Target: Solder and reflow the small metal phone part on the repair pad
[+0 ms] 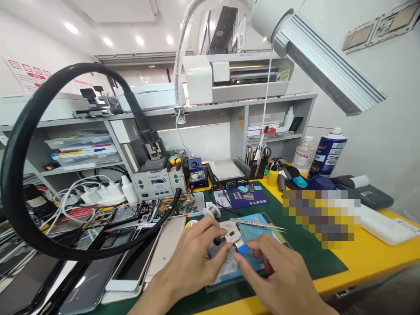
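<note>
My left hand [197,249] pinches a small white part with a dark square on it [232,236] between thumb and fingers. My right hand [278,271] grips a small metal piece with a bright blue end [242,248]; this touches or joins the white part, I cannot tell which. Both hands are over a blue sheet [254,262] on the green mat [308,258]. Just beyond the fingers lie metal tweezers [259,224], tips to the right. A small spool of wire [212,211] stands behind my left hand.
Several phones [131,258] lie to the left under a looping black hose [22,109]. A grey soldering station [157,183] and a parts tray [193,206] stand behind. At the right are a spray can [328,151] and a clear bottle [303,155]. A lamp [328,61] hangs overhead.
</note>
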Tool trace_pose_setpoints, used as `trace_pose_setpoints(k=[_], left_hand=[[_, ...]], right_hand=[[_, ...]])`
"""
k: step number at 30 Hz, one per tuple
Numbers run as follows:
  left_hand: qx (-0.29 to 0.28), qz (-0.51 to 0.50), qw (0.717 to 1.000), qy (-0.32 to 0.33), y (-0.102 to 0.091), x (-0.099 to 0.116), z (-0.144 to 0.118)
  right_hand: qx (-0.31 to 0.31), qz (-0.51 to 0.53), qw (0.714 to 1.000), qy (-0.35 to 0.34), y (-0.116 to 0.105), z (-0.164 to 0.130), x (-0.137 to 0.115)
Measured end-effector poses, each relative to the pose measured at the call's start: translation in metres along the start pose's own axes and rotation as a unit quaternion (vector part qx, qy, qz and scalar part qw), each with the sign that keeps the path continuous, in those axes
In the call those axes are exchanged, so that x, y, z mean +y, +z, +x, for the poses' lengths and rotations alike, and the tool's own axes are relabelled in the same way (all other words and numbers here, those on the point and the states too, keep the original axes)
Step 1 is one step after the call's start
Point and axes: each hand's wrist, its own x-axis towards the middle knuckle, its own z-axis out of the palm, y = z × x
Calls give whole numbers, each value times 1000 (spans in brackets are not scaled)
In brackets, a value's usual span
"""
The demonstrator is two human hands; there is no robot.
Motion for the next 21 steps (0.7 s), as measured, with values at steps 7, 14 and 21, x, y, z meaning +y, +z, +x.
trace_pose_setpoints(k=[7,14,21], left_hand=[[-38,45,998,3,6,-2,-2],[-89,76,993,-21,5,1,-2],[-73,61,995,0,5,1,-4]], right_hand=[[-17,14,1000,18,-4,-6,0],[-84,2,995,53,-6,-11,-1],[-149,53,983,95,-33,-5,16]])
